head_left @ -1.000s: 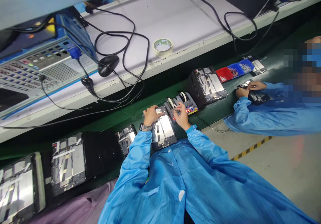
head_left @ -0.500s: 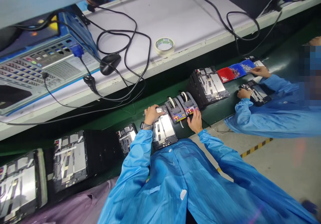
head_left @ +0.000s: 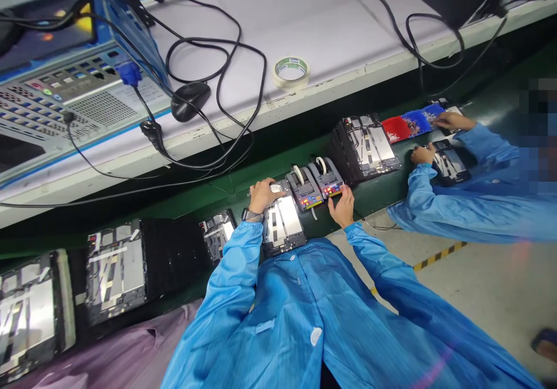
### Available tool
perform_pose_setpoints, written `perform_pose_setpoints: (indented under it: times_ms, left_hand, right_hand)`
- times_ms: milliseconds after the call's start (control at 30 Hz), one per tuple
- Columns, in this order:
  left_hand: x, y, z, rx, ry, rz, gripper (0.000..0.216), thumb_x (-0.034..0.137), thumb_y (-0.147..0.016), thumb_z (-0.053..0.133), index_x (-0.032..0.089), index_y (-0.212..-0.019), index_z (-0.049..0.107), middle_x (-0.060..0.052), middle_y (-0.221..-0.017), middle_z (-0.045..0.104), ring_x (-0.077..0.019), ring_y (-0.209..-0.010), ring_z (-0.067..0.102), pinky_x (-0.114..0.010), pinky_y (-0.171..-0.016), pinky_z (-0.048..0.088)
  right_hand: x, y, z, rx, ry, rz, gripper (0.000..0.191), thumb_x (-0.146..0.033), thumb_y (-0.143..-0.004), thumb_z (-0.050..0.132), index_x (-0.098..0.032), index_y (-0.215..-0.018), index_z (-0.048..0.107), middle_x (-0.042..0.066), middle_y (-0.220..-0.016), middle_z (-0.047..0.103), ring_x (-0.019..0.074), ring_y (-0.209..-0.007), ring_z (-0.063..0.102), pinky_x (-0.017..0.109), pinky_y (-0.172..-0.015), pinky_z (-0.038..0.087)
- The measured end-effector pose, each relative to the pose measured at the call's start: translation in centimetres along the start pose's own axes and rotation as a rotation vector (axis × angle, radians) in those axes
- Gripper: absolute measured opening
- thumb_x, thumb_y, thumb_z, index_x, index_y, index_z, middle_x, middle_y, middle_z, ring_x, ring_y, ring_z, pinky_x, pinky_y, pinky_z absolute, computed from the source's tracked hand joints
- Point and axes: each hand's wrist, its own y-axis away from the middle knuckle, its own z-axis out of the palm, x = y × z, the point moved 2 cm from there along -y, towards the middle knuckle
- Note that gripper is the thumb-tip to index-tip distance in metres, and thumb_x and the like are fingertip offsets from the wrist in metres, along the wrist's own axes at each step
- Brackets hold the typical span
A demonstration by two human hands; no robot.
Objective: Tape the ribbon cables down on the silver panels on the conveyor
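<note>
An opened tablet (head_left: 282, 223) with silver plates and black strips lies in front of me, its near edge by my smock. My left hand (head_left: 264, 195), with a watch at the wrist, grips its upper left part, thumb across the top. To its right stand two grey tape dispensers, a left one (head_left: 306, 188) and a right one (head_left: 326, 177), with white tape rolls and lit red digits. My right hand (head_left: 342, 208) is beside the front right corner of the right dispenser, thumb and fingers apart. I cannot tell whether a tiny piece is on its fingertips.
A stack of opened tablets (head_left: 368, 145) stands right of the dispensers; more tablets (head_left: 116, 270) are at left. A co-worker's hands (head_left: 423, 154) work at right beside red and blue trays (head_left: 395, 129). The shelf above holds a tape roll (head_left: 291, 72), mouse (head_left: 190, 101), cables and computer (head_left: 87, 93).
The view has shifted slightly. My right hand stays by the right dispenser, its fingers a little nearer the corner. My left hand keeps its place on the tablet.
</note>
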Motion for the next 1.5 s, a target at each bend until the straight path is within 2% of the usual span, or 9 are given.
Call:
perform_pose_setpoints:
  times_ms: [167, 267, 367, 467, 567, 667, 800, 1233, 1500]
  left_hand:
    - [0.0, -0.1, 0.0, 0.001, 0.002, -0.009, 0.058, 0.061, -0.081, 0.079, 0.027, -0.127, 0.068, -0.011, -0.125, 0.074, -0.0341, -0.125, 0.059, -0.044, -0.105, 0.034]
    - [0.0, -0.1, 0.0, -0.005, -0.002, -0.014, 0.06, 0.064, -0.081, 0.078, 0.027, -0.126, 0.068, -0.01, -0.125, 0.074, -0.0336, -0.125, 0.059, -0.043, -0.106, 0.034]
    - [-0.1, -0.1, 0.1, -0.006, 0.0, -0.015, 0.062, 0.067, -0.079, 0.078, 0.027, -0.127, 0.068, -0.011, -0.125, 0.073, -0.0339, -0.126, 0.058, -0.043, -0.107, 0.034]
    - [-0.2, -0.2, 0.2, -0.003, 0.002, -0.014, 0.064, 0.067, -0.079, 0.078, 0.027, -0.127, 0.068, -0.011, -0.125, 0.073, -0.0343, -0.125, 0.058, -0.043, -0.106, 0.034]
    - [-0.2, -0.3, 0.1, -0.008, -0.004, -0.005, 0.064, 0.066, -0.079, 0.078, 0.026, -0.128, 0.068, -0.011, -0.124, 0.073, -0.0343, -0.124, 0.059, -0.044, -0.105, 0.035]
    - [-0.1, -0.3, 0.1, -0.015, -0.003, -0.005, 0.064, 0.066, -0.078, 0.078, 0.025, -0.127, 0.068, -0.011, -0.123, 0.074, -0.0344, -0.123, 0.059, -0.044, -0.104, 0.035]
    - [0.0, -0.4, 0.1, -0.023, -0.002, -0.01, 0.066, 0.068, -0.078, 0.077, 0.026, -0.128, 0.068, -0.011, -0.124, 0.074, -0.0337, -0.125, 0.059, -0.043, -0.105, 0.035]
    - [0.3, -0.5, -0.8, -0.086, -0.012, -0.041, 0.064, 0.071, -0.081, 0.072, 0.027, -0.128, 0.067, -0.009, -0.128, 0.073, -0.0331, -0.128, 0.059, -0.042, -0.107, 0.036]
    - [0.6, -0.3, -0.7, -0.073, -0.057, -0.008, 0.062, 0.067, -0.085, 0.07, 0.027, -0.132, 0.066, -0.01, -0.13, 0.073, -0.0343, -0.128, 0.058, -0.044, -0.105, 0.037]
  right_hand:
    - [-0.3, -0.2, -0.9, -0.05, 0.019, -0.017, 0.08, -0.042, -0.094, 0.054, -0.006, -0.16, 0.025, 0.028, -0.158, 0.034, 0.0414, -0.149, 0.034, 0.065, -0.119, 0.034]
    - [-1.9, -0.2, -1.9, -0.045, -0.021, -0.057, 0.078, -0.04, -0.094, 0.055, -0.01, -0.16, 0.027, 0.026, -0.157, 0.037, 0.041, -0.149, 0.034, 0.068, -0.12, 0.031]
    - [-5.7, -1.3, -2.0, 0.012, -0.164, -0.117, 0.075, -0.039, -0.096, 0.056, -0.015, -0.16, 0.027, 0.023, -0.155, 0.039, 0.0384, -0.149, 0.035, 0.066, -0.123, 0.03]
    - [-10.8, -3.9, -0.7, 0.024, -0.406, -0.164, 0.079, -0.039, -0.096, 0.061, -0.019, -0.162, 0.022, 0.021, -0.156, 0.035, 0.0339, -0.146, 0.043, 0.058, -0.122, 0.038]
    - [-15.2, -7.0, 0.9, -0.097, -0.55, -0.238, 0.09, -0.034, -0.093, 0.069, -0.023, -0.165, 0.016, 0.019, -0.157, 0.032, 0.0316, -0.14, 0.05, 0.052, -0.12, 0.044]
    - [-17.6, -9.3, 1.5, -0.261, -0.529, -0.343, 0.1, -0.028, -0.088, 0.076, -0.025, -0.167, 0.015, 0.018, -0.157, 0.032, 0.0334, -0.142, 0.048, 0.053, -0.121, 0.043]
    - [-17.9, -10.6, 0.6, -0.382, -0.435, -0.45, 0.107, -0.024, -0.085, 0.081, -0.03, -0.168, 0.014, 0.015, -0.156, 0.034, 0.0371, -0.147, 0.043, 0.055, -0.121, 0.041]
    - [-19.2, -11.6, -1.8, -0.52, -0.146, -0.622, 0.116, -0.025, -0.087, 0.08, -0.035, -0.169, -0.001, 0.017, -0.155, 0.037, 0.0424, -0.136, 0.052, 0.059, -0.11, 0.047]
    - [-19.9, -11.9, -1.8, -0.561, -0.073, -0.671, 0.112, -0.019, -0.088, 0.077, -0.033, -0.169, 0.0, 0.017, -0.15, 0.042, 0.0403, -0.129, 0.057, 0.057, -0.107, 0.049]
